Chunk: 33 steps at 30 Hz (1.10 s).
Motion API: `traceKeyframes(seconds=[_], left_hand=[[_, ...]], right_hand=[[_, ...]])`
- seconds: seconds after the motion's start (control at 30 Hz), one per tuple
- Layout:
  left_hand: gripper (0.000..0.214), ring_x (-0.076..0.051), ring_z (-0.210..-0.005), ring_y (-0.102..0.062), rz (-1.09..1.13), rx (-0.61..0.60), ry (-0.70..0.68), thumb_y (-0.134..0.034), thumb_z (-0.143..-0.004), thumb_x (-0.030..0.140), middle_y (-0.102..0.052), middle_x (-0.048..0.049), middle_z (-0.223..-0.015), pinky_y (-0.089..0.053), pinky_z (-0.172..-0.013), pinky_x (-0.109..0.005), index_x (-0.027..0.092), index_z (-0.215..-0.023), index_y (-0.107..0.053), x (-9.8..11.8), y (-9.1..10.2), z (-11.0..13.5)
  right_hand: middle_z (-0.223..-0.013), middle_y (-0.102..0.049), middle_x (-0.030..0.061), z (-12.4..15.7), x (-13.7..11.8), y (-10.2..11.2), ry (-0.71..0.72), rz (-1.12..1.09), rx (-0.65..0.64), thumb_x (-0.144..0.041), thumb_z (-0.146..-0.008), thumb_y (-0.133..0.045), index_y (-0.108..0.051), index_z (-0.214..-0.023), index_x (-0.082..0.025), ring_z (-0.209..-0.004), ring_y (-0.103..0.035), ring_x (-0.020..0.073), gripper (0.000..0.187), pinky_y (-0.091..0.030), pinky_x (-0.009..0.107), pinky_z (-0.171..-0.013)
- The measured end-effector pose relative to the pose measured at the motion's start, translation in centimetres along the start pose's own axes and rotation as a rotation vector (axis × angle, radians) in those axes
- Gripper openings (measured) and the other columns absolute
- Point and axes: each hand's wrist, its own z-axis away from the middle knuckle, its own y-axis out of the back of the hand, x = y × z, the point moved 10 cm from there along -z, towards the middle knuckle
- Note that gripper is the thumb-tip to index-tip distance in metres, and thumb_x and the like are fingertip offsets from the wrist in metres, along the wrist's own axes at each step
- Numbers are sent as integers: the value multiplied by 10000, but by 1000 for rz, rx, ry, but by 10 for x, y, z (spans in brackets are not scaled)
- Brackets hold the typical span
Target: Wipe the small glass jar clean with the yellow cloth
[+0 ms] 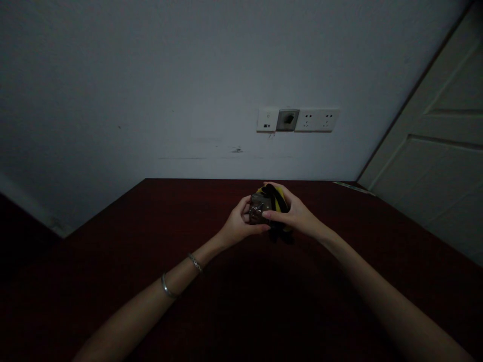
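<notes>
Between both hands, above the far part of the dark red table (181, 211), is a small boxy thing (258, 205) with a shiny, see-through greyish front. Black and yellow strap-like material (278, 198) is bunched at its right side, and a dark piece hangs below. The dim light hides its exact kind. My left hand (241, 221) is closed around its left side, thumb along the lower edge. With fingers behind the black and yellow part and thumb across the front, my right hand (296, 213) grips the right side.
A pale wall (188, 90) rises behind the table, with a row of sockets (315, 120) and a dark switch plate (288, 119). To the right stands a panelled door (445, 151). A flat pale strip (352, 187) lies at the table's far right edge.
</notes>
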Motion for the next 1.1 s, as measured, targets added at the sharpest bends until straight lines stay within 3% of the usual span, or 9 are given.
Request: traceKeyframes(seconds=[0.13, 0.23, 0.4, 0.7, 0.93, 1.1], left_hand=[[766, -190, -839, -645, 14, 53, 48, -862, -514, 246, -598, -96, -1065, -555, -673, -288, 170, -1150, -444, -3, 5, 1], [769, -189, -858, -650, -4, 67, 43, -867, -497, 216, -608, -88, -1050, -549, -736, -303, 168, -1145, -456, 0, 5, 2], [809, -210, -890, -660, -81, 64, 24, -870, -486, 208, -618, -95, -1069, -541, -795, -344, 179, -1181, -457, 4, 3, 5], [767, -214, -918, -655, -153, 78, -8, -854, -518, 229, -634, -106, -1082, -536, -782, -317, 170, -1175, -463, 6, 3, 6], [566, -211, -922, -651, -144, 224, -77, -812, -535, 229, -670, -97, -1038, -520, -802, -300, 146, -1024, -540, 11, 24, 0], [520, -221, -953, -647, -163, 200, -105, -780, -555, 203, -671, -99, -1058, -525, -801, -303, 145, -1022, -558, 17, 21, -2]], right_hand=[[-1232, -587, 104, -1, -10, 1, 44, 38, 23, -401, -766, -669, -469, -1251, -235, -1121, -575, 251, 550, -455, 449, -976], [-1261, -580, 105, 0, -17, 1, 95, 70, 67, -366, -845, -582, -491, -1237, -229, -1167, -549, 242, 426, -425, 452, -1007], [-1264, -592, 98, 5, -29, 0, 182, 169, 78, -315, -906, -498, -488, -1284, -241, -1147, -572, 225, 386, -451, 433, -984], [-1317, -571, 97, 23, -71, -21, 558, 510, -104, -168, -905, -460, -496, -1297, -206, -1318, -421, 229, 396, -391, 476, -1078], [-1308, -582, 94, 38, -78, -47, 685, 651, -234, -129, -842, -488, -512, -1270, -194, -1352, -366, 243, 433, -337, 507, -1104], [-1344, -550, 106, 38, -77, -51, 720, 712, -236, -88, -840, -440, -497, -1297, -180, -1363, -341, 240, 470, -327, 516, -1103]])
